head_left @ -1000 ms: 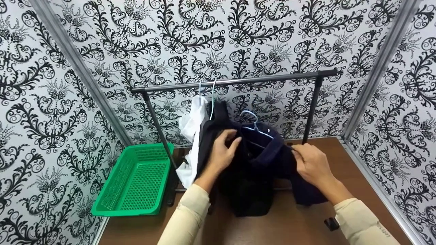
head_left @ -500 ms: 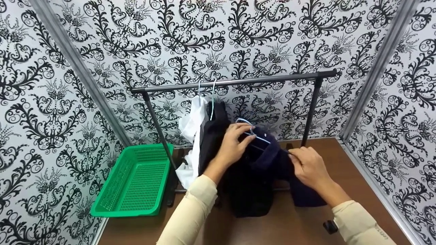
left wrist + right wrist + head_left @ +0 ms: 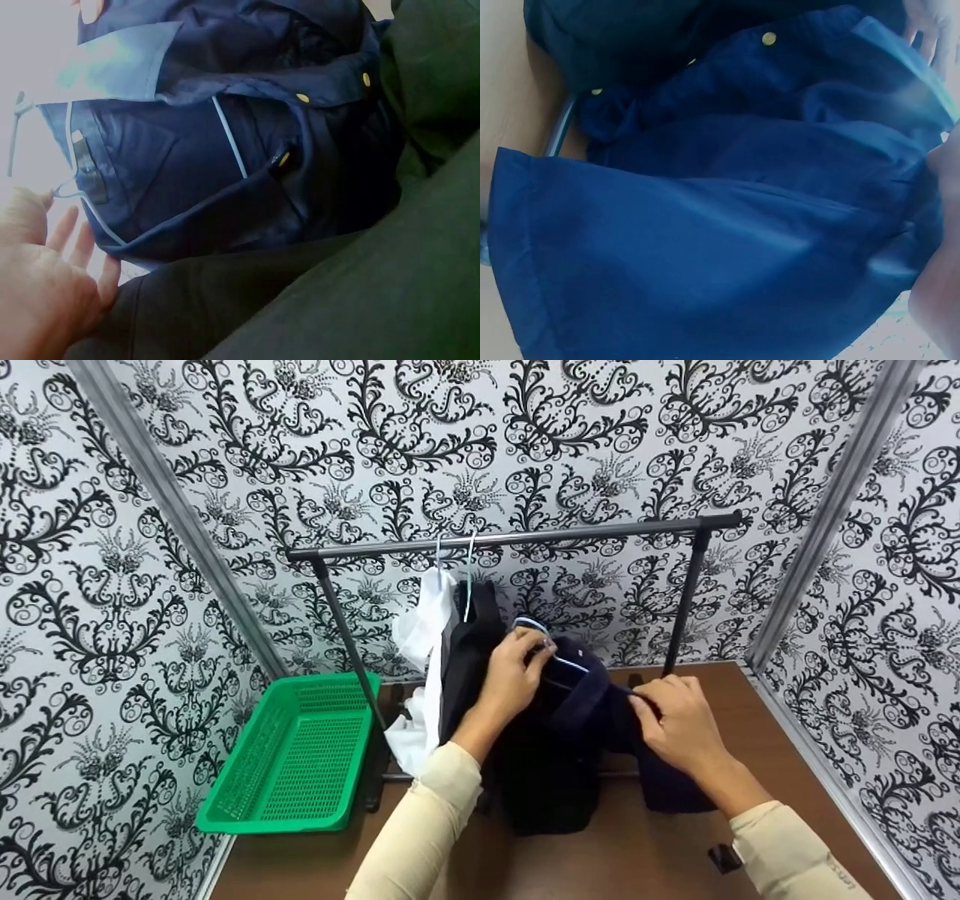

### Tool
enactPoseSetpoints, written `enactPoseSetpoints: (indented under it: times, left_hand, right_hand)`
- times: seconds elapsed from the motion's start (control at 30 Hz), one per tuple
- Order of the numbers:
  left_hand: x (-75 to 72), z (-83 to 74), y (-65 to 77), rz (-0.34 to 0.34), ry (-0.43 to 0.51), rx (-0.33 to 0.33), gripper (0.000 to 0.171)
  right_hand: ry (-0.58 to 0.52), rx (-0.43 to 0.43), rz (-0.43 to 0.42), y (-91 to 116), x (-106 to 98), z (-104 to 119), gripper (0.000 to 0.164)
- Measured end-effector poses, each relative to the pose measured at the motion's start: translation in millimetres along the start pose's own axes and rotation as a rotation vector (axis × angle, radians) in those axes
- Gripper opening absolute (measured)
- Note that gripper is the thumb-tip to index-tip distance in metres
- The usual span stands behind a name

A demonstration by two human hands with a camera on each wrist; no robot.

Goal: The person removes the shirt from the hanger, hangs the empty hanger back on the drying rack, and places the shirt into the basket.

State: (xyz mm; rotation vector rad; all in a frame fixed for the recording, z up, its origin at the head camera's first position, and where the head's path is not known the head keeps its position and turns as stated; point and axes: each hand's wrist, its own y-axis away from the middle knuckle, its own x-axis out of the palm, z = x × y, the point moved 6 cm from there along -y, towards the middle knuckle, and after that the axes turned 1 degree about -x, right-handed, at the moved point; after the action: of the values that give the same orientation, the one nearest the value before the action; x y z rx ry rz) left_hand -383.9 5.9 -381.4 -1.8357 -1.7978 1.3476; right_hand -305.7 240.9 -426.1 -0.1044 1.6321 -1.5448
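Note:
A navy shirt with yellow buttons, plain in the left wrist view, is on a light blue hanger below the rack's bar. The hanger's hook is off the bar and leans left. My left hand pinches the hanger at its neck, just under the hook. With thumb and fingers, my right hand grips the shirt's right shoulder. The sleeve hangs from there in the right wrist view. Just left of the shirt, a black garment hangs from the bar, partly behind my left hand.
A dark metal clothes rack stands on the brown table. At its left end hangs a white garment. A green plastic basket sits left of the rack. Patterned walls close in the back and sides.
My left hand has moved from the shirt's left side to the hanger's neck and taken hold of it. The hook has tilted left and sunk slightly. My right hand keeps its grip.

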Motion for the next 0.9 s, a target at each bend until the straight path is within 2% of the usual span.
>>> enactPoseSetpoints:
  times: [0.13, 0.33, 0.43, 0.53, 0.67, 0.9]
  left_hand:
    - [-2.3, -1.3, 1.7, -0.034, -0.050, -0.008, 0.010]
    - [1.6, -8.5, 4.4, -0.037, -0.135, -0.011, 0.012]
    - [3.9, -12.0, 4.2, -0.044, -0.167, -0.008, 0.012]
    - [6.0, -13.1, 3.5, -0.041, -0.180, -0.006, 0.012]
    - [6.4, -12.7, 2.8, -0.048, -0.175, 0.003, 0.012]
    - [0.6, -9.9, 2.6, -0.067, -0.185, 0.009, 0.009]
  right_hand:
    - [-0.020, 0.053, 0.016, -6.7, 2.3, 10.7, 0.010]
    - [-0.069, 0.179, 0.083, -16.5, 9.4, 22.6, 0.030]
    - [-0.050, 0.202, 0.126, -19.5, 15.1, 25.5, 0.038]
    - [-0.021, 0.204, 0.132, -21.0, 19.3, 26.7, 0.042]
    - [0.006, 0.190, 0.106, -21.2, 22.7, 25.9, 0.038]
    - [0.011, 0.148, 0.055, -24.9, 27.6, 25.1, 0.021]
